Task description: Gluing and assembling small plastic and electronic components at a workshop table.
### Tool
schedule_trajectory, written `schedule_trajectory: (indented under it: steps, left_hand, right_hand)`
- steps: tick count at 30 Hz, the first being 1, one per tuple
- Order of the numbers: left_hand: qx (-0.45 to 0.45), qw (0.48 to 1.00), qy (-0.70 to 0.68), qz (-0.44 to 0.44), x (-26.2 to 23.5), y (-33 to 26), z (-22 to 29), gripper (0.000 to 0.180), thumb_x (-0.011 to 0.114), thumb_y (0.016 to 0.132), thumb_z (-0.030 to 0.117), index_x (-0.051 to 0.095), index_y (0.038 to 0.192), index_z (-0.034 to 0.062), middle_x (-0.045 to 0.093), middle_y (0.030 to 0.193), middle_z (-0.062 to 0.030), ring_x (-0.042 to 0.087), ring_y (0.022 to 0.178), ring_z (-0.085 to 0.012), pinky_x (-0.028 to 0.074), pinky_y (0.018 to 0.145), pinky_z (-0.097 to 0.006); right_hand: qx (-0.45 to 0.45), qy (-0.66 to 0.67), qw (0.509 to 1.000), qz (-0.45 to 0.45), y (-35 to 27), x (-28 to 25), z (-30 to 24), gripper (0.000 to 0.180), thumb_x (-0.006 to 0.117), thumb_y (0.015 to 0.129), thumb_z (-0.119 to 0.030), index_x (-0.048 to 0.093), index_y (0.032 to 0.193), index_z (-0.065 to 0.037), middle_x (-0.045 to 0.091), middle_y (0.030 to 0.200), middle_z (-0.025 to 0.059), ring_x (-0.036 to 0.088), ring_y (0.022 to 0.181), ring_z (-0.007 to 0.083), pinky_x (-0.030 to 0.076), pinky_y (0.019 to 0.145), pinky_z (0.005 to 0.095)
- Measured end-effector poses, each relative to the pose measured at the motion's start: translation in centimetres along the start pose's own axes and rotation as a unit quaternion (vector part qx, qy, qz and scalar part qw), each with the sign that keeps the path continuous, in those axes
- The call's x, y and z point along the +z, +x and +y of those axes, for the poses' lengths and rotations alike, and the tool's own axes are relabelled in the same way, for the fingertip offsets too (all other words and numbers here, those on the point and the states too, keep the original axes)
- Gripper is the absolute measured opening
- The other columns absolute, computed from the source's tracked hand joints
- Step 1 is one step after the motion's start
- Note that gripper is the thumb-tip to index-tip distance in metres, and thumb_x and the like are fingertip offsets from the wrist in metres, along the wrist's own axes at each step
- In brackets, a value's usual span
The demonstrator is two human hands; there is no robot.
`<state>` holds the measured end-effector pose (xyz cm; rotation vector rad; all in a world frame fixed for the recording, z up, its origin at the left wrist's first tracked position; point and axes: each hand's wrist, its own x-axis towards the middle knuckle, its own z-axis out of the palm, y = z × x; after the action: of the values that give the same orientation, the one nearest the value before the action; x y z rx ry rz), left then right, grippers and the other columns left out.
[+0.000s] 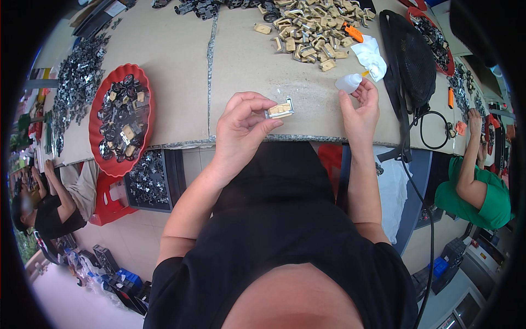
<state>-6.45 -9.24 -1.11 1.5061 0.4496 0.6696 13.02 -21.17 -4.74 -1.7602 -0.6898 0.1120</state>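
A: Closest to the lens is the person's own black shirt [285, 241], filling the lower middle, with both bare forearms rising out of it toward the table edge.

B: And the hands?

A: The left hand [241, 131] is closed in a pinch, thumb and fingertips gripping a small rectangular part [280, 109], a metal frame with a tan insert, held just above the near edge of the cardboard-covered table [181, 66]. The right hand [361, 109] is curled around a small white squeeze bottle [349, 83] with an orange tip, tilted on its side (the tip points away from the part).

B: How close are the two?

A: Near, but apart; a strip of bare cardboard shows between the part and the bottle.

B: What else is on the table?

A: A heap of tan pieces [312, 30] lies farther back, with a white cloth [370, 55] just beside it to the right. On the left sits a red tray [118, 164] holding dark and tan parts, and past it a spread of small silvery metal parts [76, 77]. A black mesh bag [411, 55] lies to the right of the bottle.

B: Anyone else?

A: A person in a green shirt [482, 192] on the right, and another in black [46, 214] on the left, both well apart from these hands.
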Motion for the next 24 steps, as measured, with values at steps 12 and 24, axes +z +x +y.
schedule_trajectory:
  steps: [12,24]
  left_hand:
    - [-0.001,1.000,-0.010,-0.005,0.02,-0.01,0.03,0.025,0.061,0.075,-0.010,0.057,0.098,-0.0013,0.043,0.105,-0.0065,0.054,0.090,-0.0118,0.053,0.080,-0.023]
    - [0.013,1.000,-0.006,-0.006,0.10,-0.13,0.18,0.027,0.060,0.075,-0.012,0.056,0.100,-0.0026,0.044,0.106,-0.0070,0.055,0.092,-0.0126,0.051,0.080,-0.022]
  right_hand:
    - [-0.006,0.011,1.000,0.000,0.01,0.01,0.03,0.043,0.062,0.074,-0.005,0.044,0.111,0.005,0.055,0.105,0.0149,0.054,0.095,0.0194,0.042,0.086,0.0315]
    - [-0.004,0.015,1.000,-0.001,-0.03,0.01,0.05,0.042,0.062,0.074,-0.004,0.044,0.111,0.005,0.055,0.105,0.0148,0.054,0.096,0.0194,0.042,0.086,0.0313]
